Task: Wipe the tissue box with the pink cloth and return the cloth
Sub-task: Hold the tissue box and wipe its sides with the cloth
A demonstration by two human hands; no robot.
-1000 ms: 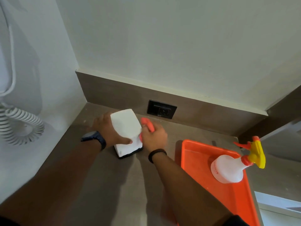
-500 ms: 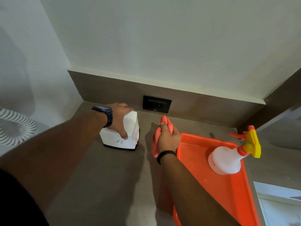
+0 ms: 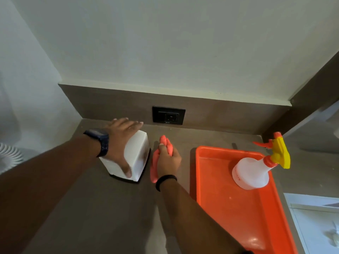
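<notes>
A white tissue box with a dark base stands upright on the brown counter near the back left corner. My left hand lies flat over its top, the thumb down the near side and the fingers stretched out past the far edge. The pink cloth is bunched in my right hand, which is closed around it just right of the box, between the box and the tray. The cloth sits close to the box's right face; I cannot tell whether it touches it.
An orange tray lies on the counter at the right, with a white spray bottle with a yellow trigger in its far end. A black wall socket sits in the brown backsplash. A coiled white cord hangs at the left.
The box, tilted a second ago, now stands upright on the counter. My left hand's fingers have straightened over its top. My right hand with the cloth came off the box to its right side.
</notes>
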